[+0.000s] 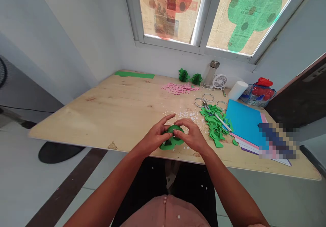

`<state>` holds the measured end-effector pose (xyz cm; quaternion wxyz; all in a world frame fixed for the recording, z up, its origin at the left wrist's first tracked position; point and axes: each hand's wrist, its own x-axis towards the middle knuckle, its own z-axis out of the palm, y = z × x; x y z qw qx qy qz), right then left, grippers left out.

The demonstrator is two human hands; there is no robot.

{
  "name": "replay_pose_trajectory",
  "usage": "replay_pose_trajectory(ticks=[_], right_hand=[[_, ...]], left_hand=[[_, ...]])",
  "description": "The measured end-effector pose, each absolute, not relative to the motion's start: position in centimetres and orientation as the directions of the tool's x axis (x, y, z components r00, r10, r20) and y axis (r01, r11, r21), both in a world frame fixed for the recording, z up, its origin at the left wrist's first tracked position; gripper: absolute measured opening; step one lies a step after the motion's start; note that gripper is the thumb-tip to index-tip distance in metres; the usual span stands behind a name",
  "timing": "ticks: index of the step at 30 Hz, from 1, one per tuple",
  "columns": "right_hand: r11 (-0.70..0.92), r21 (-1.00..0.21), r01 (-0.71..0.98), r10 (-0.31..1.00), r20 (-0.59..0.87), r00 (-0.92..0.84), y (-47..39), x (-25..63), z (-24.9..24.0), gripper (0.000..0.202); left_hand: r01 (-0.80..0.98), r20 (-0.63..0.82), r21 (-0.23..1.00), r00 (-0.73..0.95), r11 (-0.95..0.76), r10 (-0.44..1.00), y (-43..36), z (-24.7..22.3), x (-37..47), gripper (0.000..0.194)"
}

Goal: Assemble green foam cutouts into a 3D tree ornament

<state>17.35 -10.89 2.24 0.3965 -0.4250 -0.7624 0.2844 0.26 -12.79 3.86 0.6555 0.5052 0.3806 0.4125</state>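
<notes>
A green paper piece (167, 146) with rounded lobes is between my hands, near the table's front edge. My left hand (158, 134) holds its left side between thumb and fingers, with the index finger stretched out. On the right side, my right hand (189, 134) pinches the paper, its thumb pressing on the top. Small white paper bits (189, 114) lie scattered just beyond my hands. To the right is a heap of green paper scraps (216, 127), with scissors (205, 105) and a white pen-like stick (223, 122) on it.
Pink paper pieces (178, 88) and two green paper balls (183, 75) lie toward the wall, beside a glass bottle (211, 73) and small fan (219, 81). Blue sheets (244, 121) cover the right side. A green strip (134, 75) lies at the back left.
</notes>
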Motion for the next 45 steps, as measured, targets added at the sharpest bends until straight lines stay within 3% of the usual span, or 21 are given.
replay_pose_trajectory(ticks=[17, 24, 32, 39, 45], right_hand=[[0.413, -0.862, 0.295, 0.906, 0.354, -0.234, -12.0, 17.4, 1.6, 0.005], [0.243, -0.957, 0.160, 0.946, 0.197, -0.256, -12.2, 17.8, 0.9, 0.013], [0.223, -0.962, 0.160, 0.957, 0.184, -0.224, -12.6, 17.5, 0.8, 0.017], [0.208, -0.973, 0.105, 0.969, 0.189, -0.160, -12.5, 17.4, 0.1, 0.018], [0.210, -0.970, 0.119, 0.972, 0.194, -0.133, -12.5, 17.2, 0.4, 0.018]], left_hand=[[-0.063, -0.019, 0.997, 0.359, 0.045, 0.933, -12.9, 3.4, 0.5, 0.052], [-0.096, -0.038, 0.989, 0.576, 0.114, 0.817, -12.4, 3.2, -0.7, 0.054], [-0.028, -0.066, 0.993, 0.673, 0.114, 0.737, -11.4, 3.6, -1.8, 0.053], [-0.149, -0.054, 0.973, 0.594, 0.176, 0.803, -10.9, 2.7, -2.0, 0.053], [-0.054, -0.027, 0.996, 0.524, 0.065, 0.851, -11.4, 2.9, -1.4, 0.045]])
